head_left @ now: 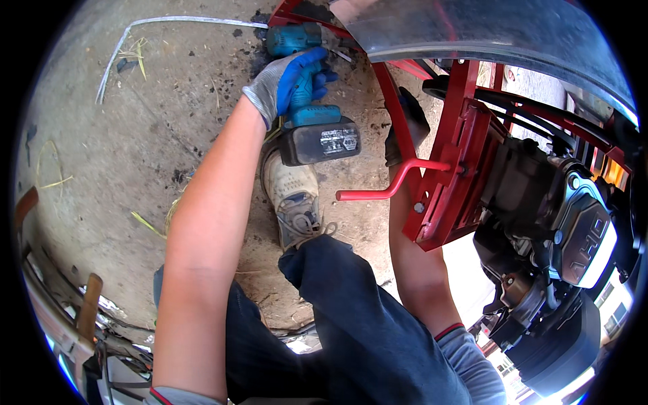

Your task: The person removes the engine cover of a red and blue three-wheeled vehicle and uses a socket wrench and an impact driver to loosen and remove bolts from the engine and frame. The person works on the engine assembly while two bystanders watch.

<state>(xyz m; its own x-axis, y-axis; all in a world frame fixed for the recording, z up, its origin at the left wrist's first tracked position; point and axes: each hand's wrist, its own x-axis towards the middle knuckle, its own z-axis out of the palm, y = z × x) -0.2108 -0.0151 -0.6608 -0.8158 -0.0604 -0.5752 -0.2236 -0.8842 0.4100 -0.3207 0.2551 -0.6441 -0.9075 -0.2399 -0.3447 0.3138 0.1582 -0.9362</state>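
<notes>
A teal cordless impact wrench (290,40) with a black battery pack (320,143) is in my left hand (275,82), which wears a grey and blue glove. The fingers wrap round its handle. Its nose points right, toward the lower bars of a red metal frame (449,145); whether it touches a fastener there is hidden. My right hand (410,125), in a dark glove, is behind a slanted red bar of that frame. Most of its fingers are hidden, so what it may hold does not show. A bent red crank handle (391,189) sticks out leftward near my right forearm.
An engine (567,229) is mounted on the frame at the right. A dark curved cover (493,30) hangs over the top right. My shoe (290,189) stands on the stained concrete. A pale bent strip (182,19) lies at the far left; a wooden handle (89,304) is at lower left.
</notes>
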